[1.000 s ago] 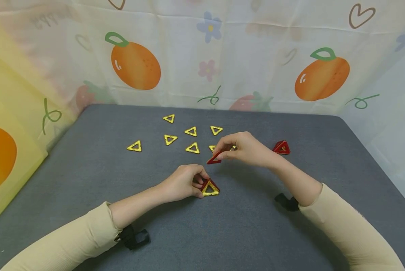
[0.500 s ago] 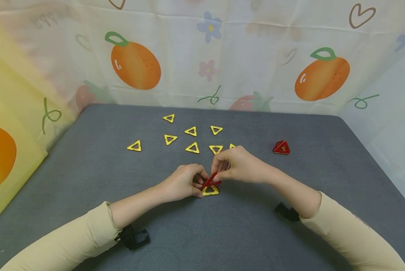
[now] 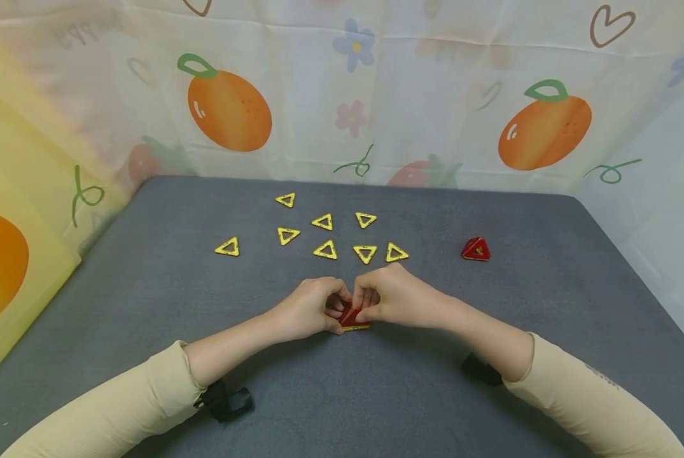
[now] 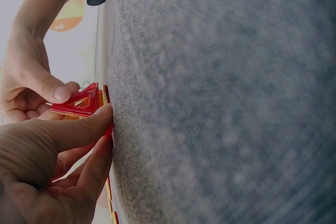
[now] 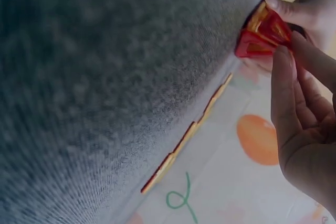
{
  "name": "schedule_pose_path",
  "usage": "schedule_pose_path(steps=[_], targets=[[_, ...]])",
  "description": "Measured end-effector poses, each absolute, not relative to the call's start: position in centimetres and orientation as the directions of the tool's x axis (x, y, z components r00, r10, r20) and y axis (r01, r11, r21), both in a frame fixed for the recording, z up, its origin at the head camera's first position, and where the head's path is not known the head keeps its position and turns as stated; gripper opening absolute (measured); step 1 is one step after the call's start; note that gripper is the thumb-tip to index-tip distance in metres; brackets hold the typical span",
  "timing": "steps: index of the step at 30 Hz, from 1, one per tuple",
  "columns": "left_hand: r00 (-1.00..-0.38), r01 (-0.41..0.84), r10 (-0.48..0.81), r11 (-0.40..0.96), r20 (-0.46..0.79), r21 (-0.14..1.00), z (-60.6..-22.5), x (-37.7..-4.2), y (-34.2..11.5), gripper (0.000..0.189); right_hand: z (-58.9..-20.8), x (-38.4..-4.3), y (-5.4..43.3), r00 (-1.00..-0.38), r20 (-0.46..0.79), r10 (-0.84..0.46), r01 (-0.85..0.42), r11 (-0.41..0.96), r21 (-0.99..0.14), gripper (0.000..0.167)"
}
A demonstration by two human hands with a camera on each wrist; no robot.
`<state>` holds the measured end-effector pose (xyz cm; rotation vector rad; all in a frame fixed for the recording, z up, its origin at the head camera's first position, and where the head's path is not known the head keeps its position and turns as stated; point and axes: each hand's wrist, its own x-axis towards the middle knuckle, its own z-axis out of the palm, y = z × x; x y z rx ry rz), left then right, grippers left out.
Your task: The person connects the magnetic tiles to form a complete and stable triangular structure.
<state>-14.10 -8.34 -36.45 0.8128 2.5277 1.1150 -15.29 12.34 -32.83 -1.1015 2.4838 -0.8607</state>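
A small pyramid of hollow triangular magnetic tiles [image 3: 348, 316], red sides on a yellow-edged base, stands on the dark table between both hands. My left hand [image 3: 301, 312] holds its lower left side between thumb and fingers. My right hand [image 3: 401, 298] pinches a red triangle tile [image 4: 73, 108] near the pyramid's top; this tile leans inward against the others. From the right wrist view, red walls [image 5: 249, 44] meet at the pinched tip. Fingers partly cover the structure, so whether every edge touches cannot be seen.
Several yellow triangle tiles [image 3: 325, 250] lie flat and scattered behind the hands. A finished-looking red pyramid [image 3: 476, 249] sits at the right of the grey table [image 3: 204, 305]. A printed curtain [image 3: 410, 89] hangs along the back and sides.
My right hand has come down and left with the red tile, from above the table onto the pyramid. The tile now covers its front opening. My left hand stays put.
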Motion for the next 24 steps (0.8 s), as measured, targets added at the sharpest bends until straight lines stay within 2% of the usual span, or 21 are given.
schedule_pose_path(steps=[18,24], targets=[[-0.806,0.365,0.591,0.545,-0.036,0.755,-36.25,-13.99,-8.70,0.045,-33.21,-15.30,12.40,-0.704,-0.020,-0.710,-0.554,0.567,-0.610,0.022],[-0.851,0.314,0.525,0.560,-0.035,0.767,-36.24,-13.68,-9.00,0.032,-33.46,-15.79,13.01,-0.715,-0.110,-0.691,-0.493,0.609,-0.621,0.017]])
